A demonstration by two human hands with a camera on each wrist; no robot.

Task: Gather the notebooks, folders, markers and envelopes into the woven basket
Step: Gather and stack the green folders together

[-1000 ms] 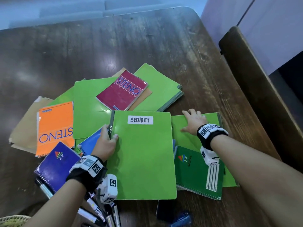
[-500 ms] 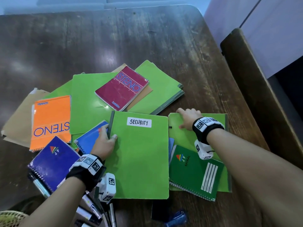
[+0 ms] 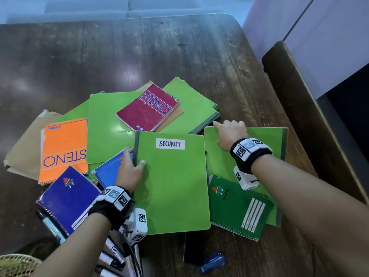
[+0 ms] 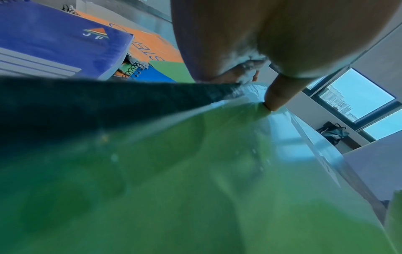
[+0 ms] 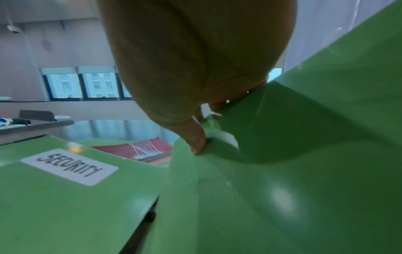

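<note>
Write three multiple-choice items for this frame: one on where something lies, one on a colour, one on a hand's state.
1. Where does the red STENO pad lie?
A. on top of green folders
B. inside the basket
C. under the SECURITY folder

2. What colour is the JF SPIRAL notebook?
A. orange
B. dark green
C. red

3. What is the left hand doing?
A. hanging idle
B. holding a marker
C. gripping the spine edge of the SECURITY folder

Key: 1 A, it rests over the green covers; 2 B, its cover is dark green; 3 C, thumb on the cover, fingers round the spine.
</note>
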